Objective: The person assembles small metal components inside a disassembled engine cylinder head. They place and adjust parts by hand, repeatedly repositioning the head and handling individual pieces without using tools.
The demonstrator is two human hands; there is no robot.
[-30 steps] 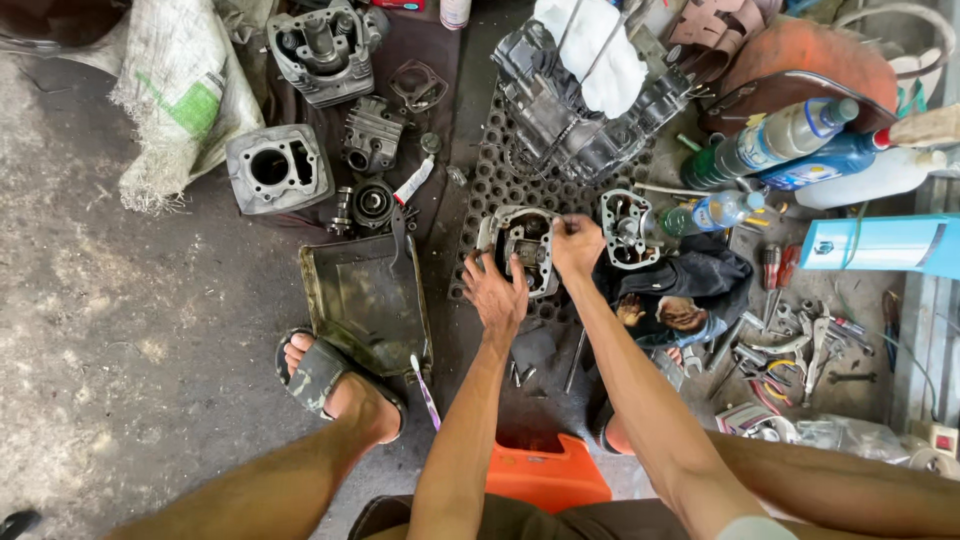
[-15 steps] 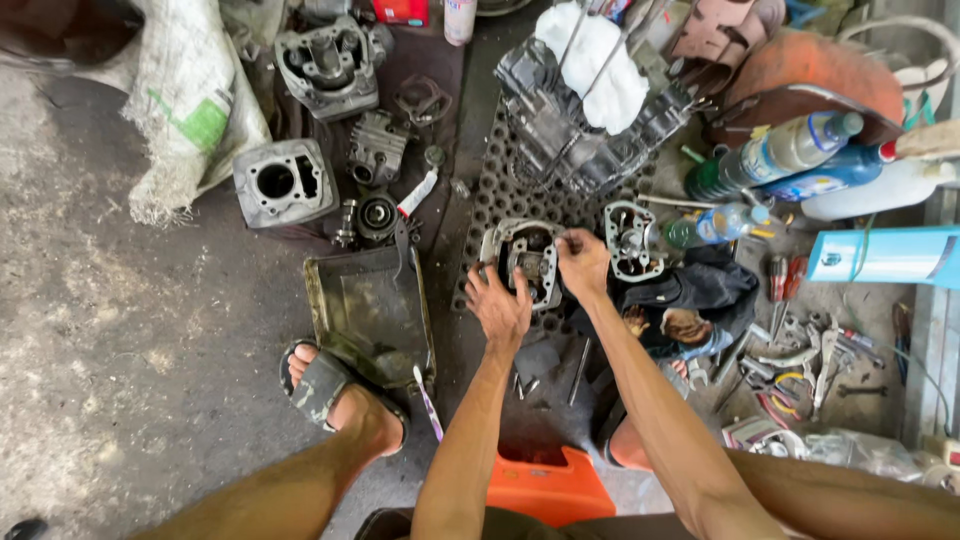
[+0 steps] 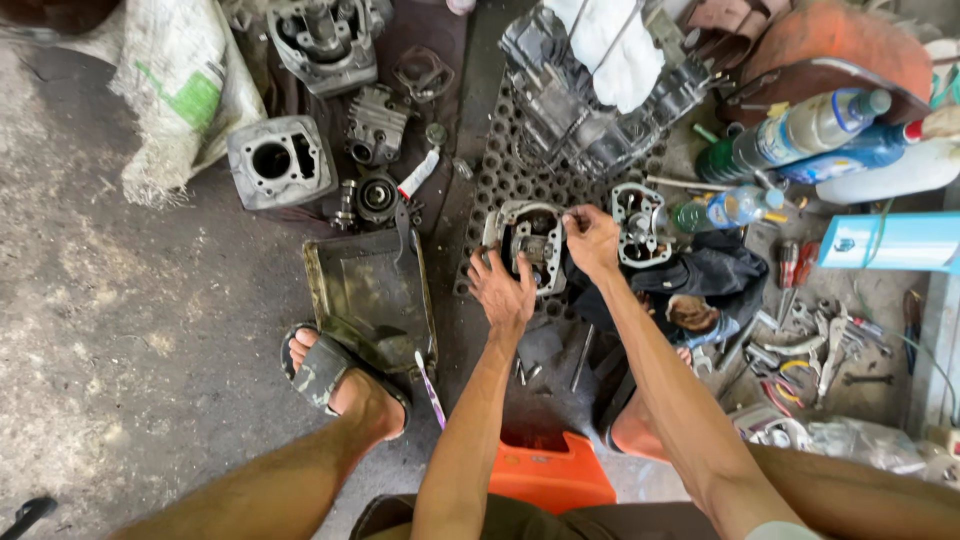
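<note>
Both hands now lower on upright, face-up cylinder head.

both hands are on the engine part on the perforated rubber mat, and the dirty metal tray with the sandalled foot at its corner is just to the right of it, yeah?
Not quite: the metal tray lies to the left of the engine part, not the right, as the head view shows. The rest holds: the left hand and right hand are on the part on the perforated mat, and the sandalled foot is at the tray's corner.

Engine repair workshop: stripped engine parts, oily drip tray, scattered tools on stained concrete floor.
</note>
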